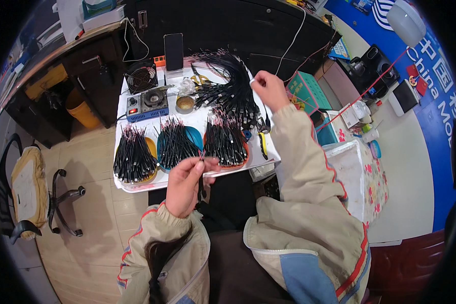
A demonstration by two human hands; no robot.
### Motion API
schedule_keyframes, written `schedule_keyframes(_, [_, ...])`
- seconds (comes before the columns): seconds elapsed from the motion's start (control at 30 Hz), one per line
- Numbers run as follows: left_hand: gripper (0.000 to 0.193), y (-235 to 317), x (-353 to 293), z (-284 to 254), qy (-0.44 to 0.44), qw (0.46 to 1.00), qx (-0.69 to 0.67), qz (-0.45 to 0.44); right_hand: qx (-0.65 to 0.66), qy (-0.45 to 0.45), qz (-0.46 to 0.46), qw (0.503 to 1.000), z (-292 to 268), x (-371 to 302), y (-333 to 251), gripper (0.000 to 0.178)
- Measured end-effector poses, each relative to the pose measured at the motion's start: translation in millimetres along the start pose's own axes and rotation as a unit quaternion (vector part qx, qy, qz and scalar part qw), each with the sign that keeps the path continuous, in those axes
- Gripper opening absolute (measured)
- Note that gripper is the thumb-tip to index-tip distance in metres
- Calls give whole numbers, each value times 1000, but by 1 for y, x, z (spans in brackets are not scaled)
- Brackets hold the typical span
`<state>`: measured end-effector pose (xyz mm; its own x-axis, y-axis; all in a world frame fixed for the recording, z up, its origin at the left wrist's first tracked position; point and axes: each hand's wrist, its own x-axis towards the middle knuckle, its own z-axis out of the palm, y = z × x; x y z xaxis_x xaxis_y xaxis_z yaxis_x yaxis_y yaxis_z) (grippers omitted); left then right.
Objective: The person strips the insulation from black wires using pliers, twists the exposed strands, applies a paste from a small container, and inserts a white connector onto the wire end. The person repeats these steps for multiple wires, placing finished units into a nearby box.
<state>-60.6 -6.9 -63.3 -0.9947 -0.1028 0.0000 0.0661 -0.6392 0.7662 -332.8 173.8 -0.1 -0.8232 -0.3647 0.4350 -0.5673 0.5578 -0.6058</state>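
My left hand (183,185) is closed on a short black cable (201,188), which hangs down from the thumb and fingertips in front of the table edge. Thin reddish wire ends show above its thumb. Farther off, my right hand (271,91) reaches over the table's right side with its fingertips pinched together; a small pale bit shows at them, too small to name. Beside it lies a large loose bundle of black cables (233,91). Three bowls of cables stand along the near side: a yellow bowl (152,148), a blue bowl (193,135) and an orange bowl (245,158).
A blue heated pot unit (148,105), a small black fan (141,78), a round tin (185,104) and a phone (174,52) stand behind the bowls. Yellow-handled scissors (201,79) lie near the bundle, a yellow-and-black cutter (263,145) at the right edge. An office chair (33,187) stands left.
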Motion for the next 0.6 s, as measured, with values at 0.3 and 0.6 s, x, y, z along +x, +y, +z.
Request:
schedule_keyframes(0.3, [16, 45, 25, 5, 16, 989, 1, 150, -9, -116, -237, 965, 94, -246, -119, 16])
schedule_keyframes(0.6, [15, 48, -36, -14, -67, 974, 110, 189, 488, -251, 22, 835, 72, -164, -121, 25])
